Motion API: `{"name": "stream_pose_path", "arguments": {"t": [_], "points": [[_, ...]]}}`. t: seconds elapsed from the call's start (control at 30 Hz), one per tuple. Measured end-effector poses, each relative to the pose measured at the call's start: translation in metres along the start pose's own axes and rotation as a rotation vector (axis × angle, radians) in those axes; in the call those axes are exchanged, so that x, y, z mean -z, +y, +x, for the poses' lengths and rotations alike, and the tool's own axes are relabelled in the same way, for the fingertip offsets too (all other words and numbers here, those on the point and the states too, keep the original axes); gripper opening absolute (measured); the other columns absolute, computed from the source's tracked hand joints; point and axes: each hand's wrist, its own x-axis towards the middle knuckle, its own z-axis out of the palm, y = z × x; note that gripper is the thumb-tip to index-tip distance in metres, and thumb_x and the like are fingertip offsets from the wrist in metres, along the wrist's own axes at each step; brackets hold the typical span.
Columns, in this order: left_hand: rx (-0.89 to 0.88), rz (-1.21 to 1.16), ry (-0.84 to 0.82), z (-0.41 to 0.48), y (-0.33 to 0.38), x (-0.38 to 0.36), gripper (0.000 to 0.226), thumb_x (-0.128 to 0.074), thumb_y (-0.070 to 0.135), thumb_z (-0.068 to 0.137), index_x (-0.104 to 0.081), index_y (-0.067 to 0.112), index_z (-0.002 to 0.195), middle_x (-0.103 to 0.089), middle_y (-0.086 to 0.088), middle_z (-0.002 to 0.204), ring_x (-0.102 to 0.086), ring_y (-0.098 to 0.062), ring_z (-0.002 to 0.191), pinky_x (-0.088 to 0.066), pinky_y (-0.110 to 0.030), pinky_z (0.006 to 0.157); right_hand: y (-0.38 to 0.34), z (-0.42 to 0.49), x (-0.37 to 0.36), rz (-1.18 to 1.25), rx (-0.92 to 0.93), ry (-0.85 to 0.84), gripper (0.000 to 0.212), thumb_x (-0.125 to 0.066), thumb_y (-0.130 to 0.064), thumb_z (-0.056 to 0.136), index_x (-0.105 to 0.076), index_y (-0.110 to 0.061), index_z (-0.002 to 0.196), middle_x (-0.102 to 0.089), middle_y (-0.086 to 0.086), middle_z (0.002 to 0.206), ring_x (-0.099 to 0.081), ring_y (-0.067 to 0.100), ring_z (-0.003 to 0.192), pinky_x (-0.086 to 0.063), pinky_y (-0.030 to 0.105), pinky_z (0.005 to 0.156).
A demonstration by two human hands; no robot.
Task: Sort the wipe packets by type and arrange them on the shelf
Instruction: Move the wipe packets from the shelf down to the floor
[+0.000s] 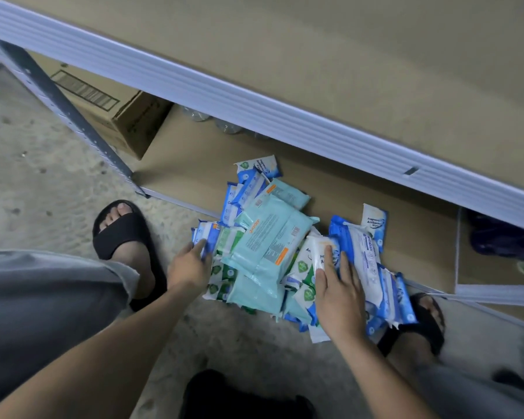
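Observation:
A mixed pile of wipe packets (273,246) lies partly on the bottom shelf board (330,189) and partly on the floor. Large teal packets (270,237) sit on top, with blue-and-white packets (363,255) at the right and green-and-white ones (224,279) low in the heap. My left hand (191,266) reaches into the pile's left edge, fingertips on a small blue-and-white packet (206,237). My right hand (339,294) lies on the pile's right side, fingers straight over a white-and-blue packet (324,249). One packet (259,167) lies further back, another (374,220) stands at the right.
A cardboard box (115,110) stands on the bottom shelf at the left, beside the grey upright post (64,107). The white rail of the shelf above (254,107) overhangs the pile. My feet in black sandals (124,237) (421,322) flank the pile. Dark items (502,237) sit far right.

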Motion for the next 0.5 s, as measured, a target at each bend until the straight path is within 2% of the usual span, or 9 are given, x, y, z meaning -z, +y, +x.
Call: {"name": "stream_pose_path", "arguments": {"t": [0.03, 0.1, 0.17, 0.23, 0.33, 0.5], "points": [[-0.019, 0.0, 0.008, -0.003, 0.002, 0.004, 0.043, -0.041, 0.042, 0.102, -0.052, 0.026, 0.139, -0.053, -0.001, 0.139, -0.057, -0.03, 0.117, -0.049, -0.039, 0.091, 0.001, 0.001, 0.003, 0.001, -0.004, -0.041, 0.056, -0.03, -0.044, 0.105, -0.015, -0.034, 0.159, -0.021, 0.011, 0.165, -0.026, 0.034, 0.148, -0.028, 0.048, 0.119], [-0.044, 0.019, 0.002, -0.01, 0.007, 0.012, 0.043, -0.043, 0.043, 0.101, -0.055, 0.024, 0.138, -0.049, 0.0, 0.148, -0.054, -0.03, 0.124, -0.046, -0.039, 0.098, 0.002, 0.001, 0.012, 0.006, -0.009, -0.092, 0.06, -0.033, -0.046, 0.104, -0.012, -0.036, 0.159, -0.017, 0.008, 0.166, -0.023, 0.032, 0.149, -0.028, 0.046, 0.118], [-0.067, 0.044, -0.005, -0.019, 0.015, 0.023, 0.045, -0.046, 0.043, 0.101, -0.054, 0.024, 0.141, -0.043, -0.002, 0.154, -0.05, -0.03, 0.131, -0.042, -0.038, 0.103, 0.001, -0.003, 0.021, 0.026, -0.01, -0.121, 0.06, -0.035, -0.048, 0.104, -0.015, -0.037, 0.159, -0.017, 0.006, 0.166, -0.025, 0.031, 0.148, -0.031, 0.046, 0.116], [-0.121, 0.048, 0.011, -0.029, 0.026, 0.035, 0.042, -0.049, 0.038, 0.1, -0.058, 0.02, 0.137, -0.05, -0.003, 0.147, -0.053, -0.03, 0.126, -0.043, -0.036, 0.099, 0.0, -0.01, 0.03, 0.063, -0.011, -0.139, 0.058, -0.038, -0.049, 0.103, -0.023, -0.035, 0.157, -0.018, 0.005, 0.166, -0.026, 0.03, 0.147, -0.033, 0.047, 0.115], [-0.222, 0.057, 0.03, -0.047, 0.041, 0.051, 0.038, -0.053, 0.032, 0.099, -0.061, 0.016, 0.132, -0.057, -0.005, 0.139, -0.055, -0.03, 0.121, -0.045, -0.034, 0.093, -0.001, -0.023, 0.044, 0.11, -0.004, -0.106, 0.057, -0.043, -0.048, 0.101, -0.034, -0.029, 0.154, -0.025, 0.003, 0.164, -0.033, 0.029, 0.143, -0.035, 0.043, 0.114], [-0.411, 0.087, 0.075, -0.078, 0.066, 0.081, 0.04, -0.057, 0.036, 0.096, -0.061, 0.021, 0.132, -0.058, 0.002, 0.139, -0.058, -0.025, 0.118, -0.049, -0.036, 0.095, -0.007, -0.045, 0.076, 0.164, 0.031, -0.029, 0.055, -0.044, -0.048, 0.1, -0.042, -0.024, 0.15, -0.039, -0.003, 0.154, -0.04, 0.024, 0.136, -0.04, 0.04, 0.109]]}}
